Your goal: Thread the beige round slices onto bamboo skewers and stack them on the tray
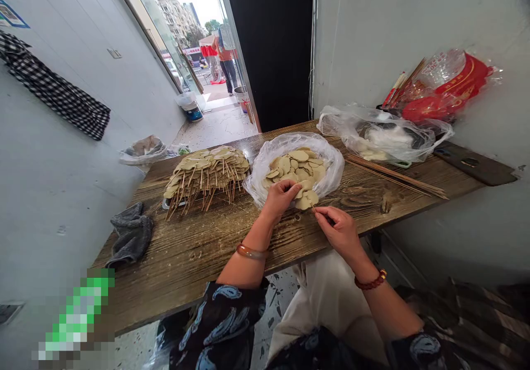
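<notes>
Flat, rounded, pale yellowish-green slices (308, 199) overlap on a thin skewer (313, 209). The left hand (282, 197) pinches a slice; the right hand (337, 228) pinches the skewer's end.

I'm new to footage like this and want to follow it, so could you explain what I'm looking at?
There is no machine here: you see a person's own two bare hands. The single picture comes from a camera worn on the person's head, looking forward and down.

On the wooden table, a heap of skewered slices is on the left, with a dark cloth nearer the edge. In the middle is an open plastic bag of loose pale slices; to its right lies a bundle of bare sticks.

The right hand grips a thin stick threaded into a few slices. The left hand pinches at the slices beside them. What the slices are made of, I can't tell.
</notes>
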A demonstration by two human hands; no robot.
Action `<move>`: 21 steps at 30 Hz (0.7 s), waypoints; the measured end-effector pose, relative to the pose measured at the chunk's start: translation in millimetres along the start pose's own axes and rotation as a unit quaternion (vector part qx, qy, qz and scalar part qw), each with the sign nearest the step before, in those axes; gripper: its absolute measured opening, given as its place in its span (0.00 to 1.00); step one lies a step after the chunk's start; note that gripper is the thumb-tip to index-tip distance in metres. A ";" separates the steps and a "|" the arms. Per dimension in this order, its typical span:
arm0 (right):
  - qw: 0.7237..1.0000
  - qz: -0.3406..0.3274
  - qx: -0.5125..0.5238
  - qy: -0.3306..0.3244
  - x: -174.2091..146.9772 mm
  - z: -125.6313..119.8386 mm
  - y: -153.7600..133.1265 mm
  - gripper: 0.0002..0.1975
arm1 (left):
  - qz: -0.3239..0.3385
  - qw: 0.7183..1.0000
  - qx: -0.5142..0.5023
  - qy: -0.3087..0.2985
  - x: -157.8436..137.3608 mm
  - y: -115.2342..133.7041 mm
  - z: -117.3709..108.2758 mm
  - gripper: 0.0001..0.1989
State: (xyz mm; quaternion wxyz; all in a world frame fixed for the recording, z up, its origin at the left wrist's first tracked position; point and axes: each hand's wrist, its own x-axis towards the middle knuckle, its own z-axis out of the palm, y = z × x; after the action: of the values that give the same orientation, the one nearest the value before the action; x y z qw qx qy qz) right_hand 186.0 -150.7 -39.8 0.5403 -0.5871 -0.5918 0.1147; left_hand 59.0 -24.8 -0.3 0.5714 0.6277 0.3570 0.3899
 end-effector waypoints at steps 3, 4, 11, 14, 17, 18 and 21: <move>1.000 0.008 0.001 0.010 -0.2 -0.1 -0.4 0.10 | -0.032 0.996 -0.082 -0.011 -0.3 1.2 -0.1 0.18; 1.000 0.010 0.001 0.012 -0.3 -0.2 -0.4 0.10 | -0.045 0.993 -0.104 -0.014 -0.5 1.7 -0.4 0.19; 1.000 0.013 0.010 0.018 -1.2 -0.3 0.0 0.10 | -0.116 0.980 -0.154 -0.054 -3.1 5.1 -2.1 0.19; 1.000 0.008 0.012 0.011 -1.1 -0.9 -1.5 0.10 | -0.113 0.976 -0.179 -0.057 -3.1 5.4 -2.7 0.20; 1.000 0.008 0.013 0.001 -0.4 -2.0 -3.5 0.10 | -0.099 0.976 -0.192 -0.031 -2.2 4.1 -2.6 0.21; 1.000 0.010 0.015 -0.002 -0.1 -2.4 -3.9 0.10 | -0.091 0.977 -0.190 -0.023 -1.7 3.1 -2.2 0.21; 1.000 0.017 0.022 -0.004 0.5 -3.1 -3.4 0.10 | -0.061 0.984 -0.166 -0.010 -0.3 -1.2 0.3 0.20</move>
State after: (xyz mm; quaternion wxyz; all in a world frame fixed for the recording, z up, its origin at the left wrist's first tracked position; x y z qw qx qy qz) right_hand 186.6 -152.8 -35.7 0.5486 -0.5848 -0.5813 0.1387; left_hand 59.2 -25.1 -1.5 0.6937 0.5055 0.3189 0.4019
